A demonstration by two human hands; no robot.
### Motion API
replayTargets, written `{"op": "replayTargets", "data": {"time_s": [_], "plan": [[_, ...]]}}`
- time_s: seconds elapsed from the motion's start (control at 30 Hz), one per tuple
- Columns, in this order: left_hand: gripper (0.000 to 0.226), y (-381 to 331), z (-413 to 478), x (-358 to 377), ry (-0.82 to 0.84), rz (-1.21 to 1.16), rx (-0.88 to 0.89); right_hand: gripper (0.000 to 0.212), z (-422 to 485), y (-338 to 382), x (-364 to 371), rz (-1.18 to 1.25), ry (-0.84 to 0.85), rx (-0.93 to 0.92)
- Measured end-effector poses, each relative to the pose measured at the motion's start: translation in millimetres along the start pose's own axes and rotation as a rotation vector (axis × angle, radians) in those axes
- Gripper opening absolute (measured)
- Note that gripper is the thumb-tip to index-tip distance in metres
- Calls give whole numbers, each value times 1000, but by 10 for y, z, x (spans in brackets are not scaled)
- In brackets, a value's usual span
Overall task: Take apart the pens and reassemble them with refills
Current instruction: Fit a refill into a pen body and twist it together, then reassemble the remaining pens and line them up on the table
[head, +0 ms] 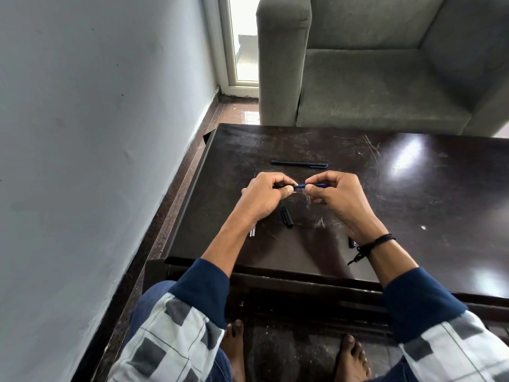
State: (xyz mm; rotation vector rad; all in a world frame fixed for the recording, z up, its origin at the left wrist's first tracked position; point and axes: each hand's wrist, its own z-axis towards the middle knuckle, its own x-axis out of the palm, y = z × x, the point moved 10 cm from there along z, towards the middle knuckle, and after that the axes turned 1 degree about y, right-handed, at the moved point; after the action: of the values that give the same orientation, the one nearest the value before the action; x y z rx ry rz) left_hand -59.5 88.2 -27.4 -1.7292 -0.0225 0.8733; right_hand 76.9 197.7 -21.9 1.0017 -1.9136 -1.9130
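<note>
Left hand: fingers curled round one end of the slim blue plastic pen.
Right hand: fingers pinching its other end (held above the dark scratched wooden surface).
Dark-blue capped pen: lying just beyond the hands.
Short black pen piece: on the surface, nearer the person.

I count pens: 2, being one whole pen and one held pen. Loose dark pen pieces: 2, a middle piece and a half-hidden piece. Pale sticks: apparently 2, mostly covered. Hands: 2, left hand and right hand. Table: 1. Sofa: 1.
</note>
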Motion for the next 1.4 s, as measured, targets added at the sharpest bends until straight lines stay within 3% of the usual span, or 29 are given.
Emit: {"op": "replayTargets", "data": {"time_s": [0.23,0.6,0.73,0.93,1.07,1.3,1.4], "plan": [[24,-60,-31,45,62,-41,30,5,-27,21,-93,133,-59,44],[23,12,-46,-92,-1,-154,-40,18,-50,-42,-410,416,-240,124],[27,28,-58,-224,-86,-228,-69,26,-48,-63,-410,214,-223,159],[26,9,-65,-216,-90,-293,-62,39,-35,-277,125,-224,107,188],[26,3,-62,-178,-94,-311,-62,44,-45,-411,289,-464,194,175],[27,40,-67,-146,-130,-365,-103,44,-38,-403,274,-578,148,147],[27,53,-70,-106,-126,-369,-118,33,-17,-283,129,-417,17,105]]}}
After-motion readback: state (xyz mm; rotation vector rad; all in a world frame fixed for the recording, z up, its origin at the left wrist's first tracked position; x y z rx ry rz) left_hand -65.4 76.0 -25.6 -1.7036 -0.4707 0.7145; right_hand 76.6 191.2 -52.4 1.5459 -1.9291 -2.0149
